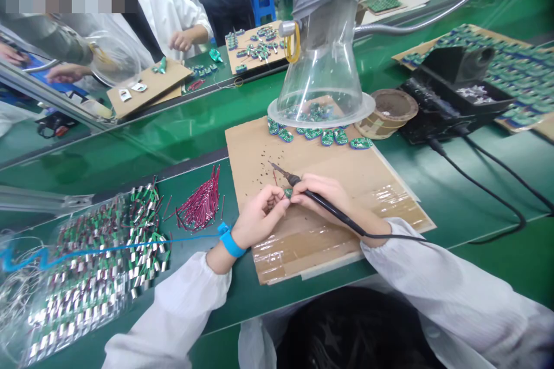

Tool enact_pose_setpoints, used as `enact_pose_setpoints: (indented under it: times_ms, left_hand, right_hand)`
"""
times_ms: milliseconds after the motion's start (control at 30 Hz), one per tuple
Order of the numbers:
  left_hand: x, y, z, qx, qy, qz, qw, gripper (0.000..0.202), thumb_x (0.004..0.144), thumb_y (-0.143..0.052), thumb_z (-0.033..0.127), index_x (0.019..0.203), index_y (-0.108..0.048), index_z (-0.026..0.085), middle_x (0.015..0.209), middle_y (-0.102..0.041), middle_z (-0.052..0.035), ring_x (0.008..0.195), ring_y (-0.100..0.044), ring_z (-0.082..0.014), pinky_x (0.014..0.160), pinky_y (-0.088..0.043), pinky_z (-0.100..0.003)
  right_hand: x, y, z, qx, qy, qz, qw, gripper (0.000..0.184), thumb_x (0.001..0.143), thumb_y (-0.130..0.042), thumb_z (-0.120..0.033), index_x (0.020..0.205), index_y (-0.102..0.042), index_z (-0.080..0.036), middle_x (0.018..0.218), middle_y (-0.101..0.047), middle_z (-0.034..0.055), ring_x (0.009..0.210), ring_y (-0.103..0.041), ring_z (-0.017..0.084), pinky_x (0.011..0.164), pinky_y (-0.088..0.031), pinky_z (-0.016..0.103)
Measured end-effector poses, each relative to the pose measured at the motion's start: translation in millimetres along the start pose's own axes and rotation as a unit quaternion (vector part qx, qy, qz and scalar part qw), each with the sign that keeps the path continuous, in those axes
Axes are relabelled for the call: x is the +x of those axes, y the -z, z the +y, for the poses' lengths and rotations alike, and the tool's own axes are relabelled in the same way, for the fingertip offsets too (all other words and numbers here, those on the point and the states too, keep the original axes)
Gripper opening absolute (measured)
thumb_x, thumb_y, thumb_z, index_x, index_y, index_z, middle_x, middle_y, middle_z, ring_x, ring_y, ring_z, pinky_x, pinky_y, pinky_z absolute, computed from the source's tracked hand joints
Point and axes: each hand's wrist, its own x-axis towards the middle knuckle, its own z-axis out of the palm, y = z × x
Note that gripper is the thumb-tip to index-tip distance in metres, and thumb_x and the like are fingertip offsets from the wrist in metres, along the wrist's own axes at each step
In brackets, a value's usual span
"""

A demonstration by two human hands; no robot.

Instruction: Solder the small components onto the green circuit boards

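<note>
My left hand [262,216], with a blue wrist strap [231,241], is closed in a pinch over the cardboard sheet [311,230]. A thin red wire [274,177] sticks up from its fingertips. Between the fingertips of both hands sits a small green circuit board [288,192]; which fingers carry it is partly hidden. My right hand [324,196] is closed round a black soldering iron [322,203], its metal tip pointing up and left, above dark specks on the cardboard. The iron's cord runs back along the right forearm.
A clear fume hood [322,86] hangs above several green boards [328,137]. Red wires [201,202] lie in a pile at left, beside rows of wired metal parts [86,271]. A round pot [392,109] and black holder [454,98] stand at right. Co-workers sit across.
</note>
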Motion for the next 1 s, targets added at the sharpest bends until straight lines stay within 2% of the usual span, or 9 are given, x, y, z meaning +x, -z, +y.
enact_pose_setpoints:
  times_ms: [133,300,433,567,667,767,1000]
  left_hand:
    - [1,0.1,0,-0.045,-0.005,0.000,0.999,0.019,0.103,-0.056,0.038,0.099,-0.054,0.019,0.076,-0.061,0.0007,0.067,-0.053,-0.0115,0.064,-0.041,-0.025]
    - [2,0.0,1,-0.036,-0.018,0.020,0.999,0.017,0.102,-0.057,0.035,0.099,-0.056,0.019,0.078,-0.062,0.0001,0.072,-0.058,-0.0130,0.071,-0.045,-0.026]
    - [4,4.3,1,0.044,-0.018,0.057,0.997,0.014,0.102,-0.057,0.034,0.100,-0.059,0.020,0.081,-0.064,-0.0004,0.075,-0.060,-0.0143,0.072,-0.046,-0.027]
    - [9,11.2,2,0.169,-0.033,0.082,0.982,0.011,0.101,-0.058,0.030,0.097,-0.061,0.021,0.086,-0.062,-0.0004,0.076,-0.056,-0.0146,0.072,-0.044,-0.028]
    - [13,13.4,4,0.203,-0.070,0.068,0.974,0.008,0.100,-0.057,0.024,0.095,-0.060,0.020,0.093,-0.060,-0.0017,0.080,-0.055,-0.0149,0.076,-0.045,-0.028]
    - [14,12.4,6,0.215,-0.095,0.037,0.971,0.004,0.100,-0.057,0.020,0.096,-0.058,0.020,0.100,-0.061,-0.0040,0.092,-0.058,-0.0170,0.084,-0.046,-0.030]
    - [13,10.1,5,0.220,-0.092,0.030,0.971,0.003,0.100,-0.057,0.020,0.096,-0.057,0.020,0.103,-0.063,-0.0055,0.095,-0.060,-0.0185,0.084,-0.047,-0.031]
  right_hand:
    - [0,-1,0,0.002,0.002,0.004,1.000,0.011,0.098,-0.065,-0.029,0.092,-0.067,-0.020,0.080,-0.063,0.0014,0.072,-0.061,0.013,0.068,-0.049,0.026]
    - [1,4,-3,-0.007,-0.010,0.007,1.000,0.008,0.097,-0.066,-0.027,0.093,-0.068,-0.021,0.080,-0.064,0.0007,0.072,-0.061,0.013,0.069,-0.049,0.026]
    - [-6,17,-1,-0.025,-0.050,0.038,0.998,0.004,0.097,-0.065,-0.025,0.099,-0.068,-0.023,0.087,-0.067,0.0015,0.079,-0.064,0.015,0.076,-0.050,0.029]
    - [-24,26,8,-0.041,-0.118,0.087,0.988,0.016,0.096,-0.065,-0.026,0.113,-0.065,-0.025,0.095,-0.070,0.0041,0.078,-0.067,0.018,0.073,-0.051,0.032]
    - [-33,25,12,-0.009,-0.162,0.106,0.981,0.025,0.099,-0.061,-0.028,0.124,-0.057,-0.027,0.087,-0.070,0.0017,0.069,-0.067,0.017,0.065,-0.052,0.031]
    - [-35,22,12,0.059,-0.179,0.115,0.975,0.030,0.098,-0.062,-0.028,0.127,-0.052,-0.027,0.081,-0.069,-0.0007,0.067,-0.067,0.017,0.065,-0.054,0.031]
    - [-34,24,5,0.062,-0.187,0.140,0.970,0.028,0.095,-0.068,-0.032,0.122,-0.063,-0.026,0.098,-0.073,0.0058,0.076,-0.071,0.019,0.071,-0.057,0.035]
